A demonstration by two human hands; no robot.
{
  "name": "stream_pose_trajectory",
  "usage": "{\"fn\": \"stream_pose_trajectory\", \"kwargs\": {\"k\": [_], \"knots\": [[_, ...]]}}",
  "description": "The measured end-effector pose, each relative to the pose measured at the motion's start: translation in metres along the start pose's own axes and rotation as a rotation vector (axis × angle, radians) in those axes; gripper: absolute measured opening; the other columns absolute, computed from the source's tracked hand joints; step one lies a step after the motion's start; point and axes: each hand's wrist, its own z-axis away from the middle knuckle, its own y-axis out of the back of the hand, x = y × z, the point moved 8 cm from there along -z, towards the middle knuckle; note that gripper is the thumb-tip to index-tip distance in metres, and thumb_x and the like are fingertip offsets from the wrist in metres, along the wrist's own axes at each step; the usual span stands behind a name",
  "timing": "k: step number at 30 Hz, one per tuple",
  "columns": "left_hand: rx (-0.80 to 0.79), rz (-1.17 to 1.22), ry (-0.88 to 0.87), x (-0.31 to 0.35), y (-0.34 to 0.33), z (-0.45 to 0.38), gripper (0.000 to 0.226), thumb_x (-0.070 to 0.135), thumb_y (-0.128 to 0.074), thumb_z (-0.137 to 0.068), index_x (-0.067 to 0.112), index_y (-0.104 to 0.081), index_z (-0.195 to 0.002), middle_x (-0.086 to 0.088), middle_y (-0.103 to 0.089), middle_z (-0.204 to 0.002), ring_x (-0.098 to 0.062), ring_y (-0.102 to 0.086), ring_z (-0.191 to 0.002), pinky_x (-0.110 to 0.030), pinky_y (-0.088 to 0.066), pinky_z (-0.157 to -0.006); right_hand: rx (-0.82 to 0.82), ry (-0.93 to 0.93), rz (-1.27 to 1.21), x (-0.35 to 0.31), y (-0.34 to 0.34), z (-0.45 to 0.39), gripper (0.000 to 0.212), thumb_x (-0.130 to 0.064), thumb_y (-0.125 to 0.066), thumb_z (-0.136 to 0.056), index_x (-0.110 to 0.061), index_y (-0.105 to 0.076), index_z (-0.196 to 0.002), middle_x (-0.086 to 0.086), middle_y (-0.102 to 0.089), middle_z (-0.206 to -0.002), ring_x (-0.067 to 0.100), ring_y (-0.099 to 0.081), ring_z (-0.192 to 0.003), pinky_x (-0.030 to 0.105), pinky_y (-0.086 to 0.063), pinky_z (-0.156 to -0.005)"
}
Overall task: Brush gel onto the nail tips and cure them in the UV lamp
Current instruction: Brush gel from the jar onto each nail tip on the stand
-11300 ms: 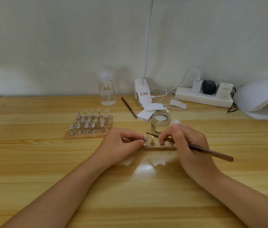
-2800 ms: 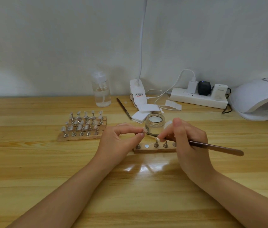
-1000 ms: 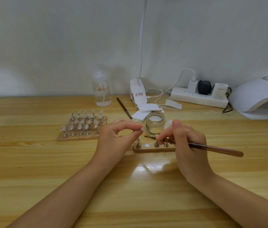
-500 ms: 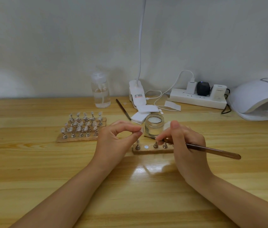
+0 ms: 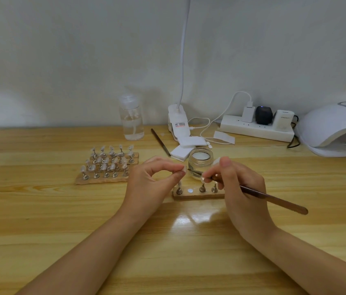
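Tip pinched in left hand; brush gripped in right hand. Risk: tip dropped, or jar at 12 o'clock knocked by brush, gel smeared.

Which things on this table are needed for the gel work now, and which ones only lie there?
Needed: brush, gel jar, nail tip in left hand, small stand, UV lamp.

Lying about: bottle, spare brush, power strip, white pads.
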Motion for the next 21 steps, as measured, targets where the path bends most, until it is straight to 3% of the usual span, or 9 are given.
{"fn": "stream_pose_trajectory", "kwargs": {"k": [3, 5, 11, 16, 21], "knots": [[0.001, -0.014, -0.009, 0.001, -0.0006, -0.0001, 0.018, 0.004, -0.074, -0.069, 0.021, -0.071, -0.072, 0.006, -0.068, -0.078, 0.002, -0.062, -0.075, -0.006, -0.043, -0.073, -0.013, 0.01, 0.029, -0.0013, -0.0022, -0.0008, 0.035, -0.042, -0.037, -0.087, -0.027, -0.064, -0.069, -0.009, -0.066, -0.072, -0.002, -0.058, -0.063, 0.012, -0.041, -0.065], [-0.002, -0.017, -0.013, 0.0015, -0.0006, 0.0001, 0.02, 0.003, -0.074, -0.069, 0.023, -0.071, -0.072, 0.006, -0.067, -0.078, 0.003, -0.062, -0.075, -0.006, -0.043, -0.073, -0.023, 0.012, -0.008, -0.0017, -0.0041, -0.0005, 0.034, -0.039, -0.039, -0.087, -0.025, -0.065, -0.069, -0.008, -0.065, -0.066, -0.002, -0.059, -0.06, 0.006, -0.04, -0.058], [-0.002, -0.004, -0.009, 0.0012, -0.0008, 0.0001, 0.019, 0.004, -0.074, -0.069, 0.022, -0.071, -0.071, 0.007, -0.067, -0.077, 0.002, -0.062, -0.075, -0.007, -0.043, -0.073, 0.008, 0.012, -0.048, 0.0004, 0.0007, 0.0009, 0.04, -0.042, -0.039, -0.086, -0.024, -0.065, -0.062, 0.0, -0.066, -0.062, 0.006, -0.06, -0.059, 0.023, -0.042, -0.066], [-0.005, -0.008, -0.009, 0.001, -0.0009, 0.0003, 0.017, 0.004, -0.075, -0.069, 0.021, -0.071, -0.072, 0.007, -0.068, -0.077, 0.002, -0.062, -0.075, -0.007, -0.043, -0.073, -0.006, 0.049, 0.041, -0.003, -0.002, -0.0013, 0.037, -0.036, -0.038, -0.089, -0.021, -0.066, -0.071, -0.008, -0.065, -0.067, -0.001, -0.06, -0.068, 0.008, -0.04, -0.065], [-0.005, 0.005, 0.008, 0.0002, -0.0008, 0.0006, 0.019, 0.003, -0.074, -0.069, 0.022, -0.071, -0.072, 0.007, -0.068, -0.077, 0.001, -0.063, -0.076, -0.007, -0.044, -0.073, -0.03, 0.052, 0.004, -0.003, -0.003, 0.0015, 0.038, -0.036, -0.04, -0.089, -0.018, -0.066, -0.068, -0.007, -0.064, -0.065, 0.002, -0.06, -0.065, 0.008, -0.041, -0.062]]}}
